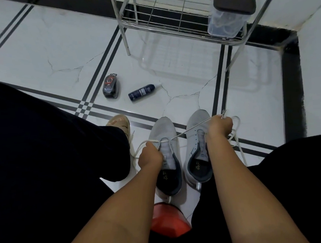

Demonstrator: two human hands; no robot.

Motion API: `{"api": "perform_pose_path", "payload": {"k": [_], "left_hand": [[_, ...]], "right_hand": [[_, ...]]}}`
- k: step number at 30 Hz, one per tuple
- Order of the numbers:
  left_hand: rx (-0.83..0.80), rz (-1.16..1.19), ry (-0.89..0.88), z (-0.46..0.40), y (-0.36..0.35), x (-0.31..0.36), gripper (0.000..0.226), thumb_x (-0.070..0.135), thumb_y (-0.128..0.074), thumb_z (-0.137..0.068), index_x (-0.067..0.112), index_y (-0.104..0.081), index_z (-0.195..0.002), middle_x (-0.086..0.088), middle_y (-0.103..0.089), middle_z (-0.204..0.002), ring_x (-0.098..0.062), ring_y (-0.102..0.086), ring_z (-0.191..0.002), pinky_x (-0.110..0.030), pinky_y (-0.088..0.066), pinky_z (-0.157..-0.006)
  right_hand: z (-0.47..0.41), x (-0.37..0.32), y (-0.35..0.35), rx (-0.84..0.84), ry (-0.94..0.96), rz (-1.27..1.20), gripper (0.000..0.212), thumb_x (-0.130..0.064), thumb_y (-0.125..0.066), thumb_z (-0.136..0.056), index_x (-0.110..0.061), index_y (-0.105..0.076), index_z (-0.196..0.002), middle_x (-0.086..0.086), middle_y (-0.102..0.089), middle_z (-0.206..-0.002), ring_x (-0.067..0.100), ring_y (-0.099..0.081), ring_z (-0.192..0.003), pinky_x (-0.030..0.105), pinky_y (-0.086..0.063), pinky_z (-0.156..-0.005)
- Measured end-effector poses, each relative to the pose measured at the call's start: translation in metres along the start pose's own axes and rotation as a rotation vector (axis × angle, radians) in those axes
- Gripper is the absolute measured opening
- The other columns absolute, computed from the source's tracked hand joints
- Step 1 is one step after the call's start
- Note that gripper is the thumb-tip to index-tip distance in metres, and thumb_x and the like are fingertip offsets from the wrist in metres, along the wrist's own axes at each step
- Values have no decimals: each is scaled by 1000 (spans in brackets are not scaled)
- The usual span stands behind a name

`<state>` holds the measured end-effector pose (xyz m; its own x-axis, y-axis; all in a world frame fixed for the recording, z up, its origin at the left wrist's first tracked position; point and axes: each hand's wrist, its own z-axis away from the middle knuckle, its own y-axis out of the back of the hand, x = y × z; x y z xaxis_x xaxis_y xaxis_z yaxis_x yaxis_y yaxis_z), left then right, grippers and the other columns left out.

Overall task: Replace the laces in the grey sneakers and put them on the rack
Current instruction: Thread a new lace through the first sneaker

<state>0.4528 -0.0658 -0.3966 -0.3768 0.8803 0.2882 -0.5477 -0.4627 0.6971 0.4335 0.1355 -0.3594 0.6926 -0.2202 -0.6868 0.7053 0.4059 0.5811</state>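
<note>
Progress: early. Left sneaker has lace through the lowest eyelets only; right sneaker is unlaced; both sit on the floor, rack well beyond.
Left hand: grip closed on one lace end, at the left sneaker's eyelets.
Right hand: grip closed on the other end, drawn taut, over the right sneaker's toe.
Left to do, by judgement: remaining eyelets, second sneaker, racking.

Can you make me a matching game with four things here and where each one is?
Things:
1. dark blue spray bottle
2. clear plastic box
3. taut white lace
4. red plastic stool

Places:
A. on the metal wire rack
B. lying on the white floor tiles
C. between the two hands
D. under the person

Pairs: 1-B, 2-A, 3-C, 4-D
</note>
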Motion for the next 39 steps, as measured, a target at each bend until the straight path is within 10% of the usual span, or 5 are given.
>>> {"api": "perform_pose_path", "payload": {"k": [8, 18, 22, 28, 39], "left_hand": [[88, -49, -155, -23, 6, -2, 25, 22, -34, -98, 16, -47, -118, -12, -60, -116, -31, -57, -101, -35, -42, -74], [-123, -268, -128, -34, 13, 9, 46, 36, -36, -98, 11, -46, -135, -12, -41, -138, -33, -34, -130, -45, -32, -102], [-258, -93, -60, -38, 31, 27, 27, 27, -41, -89, 9, -57, -101, -11, -57, -111, -31, -50, -110, -34, -35, -85], [-164, 123, -264, 0, 104, 71, 32, 16, -48, -87, 12, -44, -55, -3, -45, -62, -18, -42, -58, -28, -27, -51], [110, 70, -754, 107, 272, 130, 24, 26, -59, -86, 7, -65, -73, -9, -57, -78, -22, -52, -72, -29, -40, -67]], "right_hand": [[22, 11, -3, -142, -22, 132, 65, -34, -53, -91, -14, -15, -140, 16, -57, -123, 37, -61, -99, 46, -51, -85], [32, -16, -3, -345, 276, 144, 32, -5, -37, -97, -5, -61, -117, 4, -61, -106, 20, -57, -90, 26, -42, -69], [39, -27, 2, -507, 196, -188, 17, -6, -54, -94, -12, -65, -106, -1, -65, -87, 9, -59, -76, 21, -51, -71], [58, -70, 32, -601, 282, -400, 3, -14, -69, -88, -16, -69, -90, -2, -68, -78, 8, -62, -71, 22, -53, -71], [128, -179, 114, -588, 834, -267, 6, -20, -70, -88, -18, -71, -93, -9, -69, -82, 0, -62, -79, 2, -45, -64]]}}
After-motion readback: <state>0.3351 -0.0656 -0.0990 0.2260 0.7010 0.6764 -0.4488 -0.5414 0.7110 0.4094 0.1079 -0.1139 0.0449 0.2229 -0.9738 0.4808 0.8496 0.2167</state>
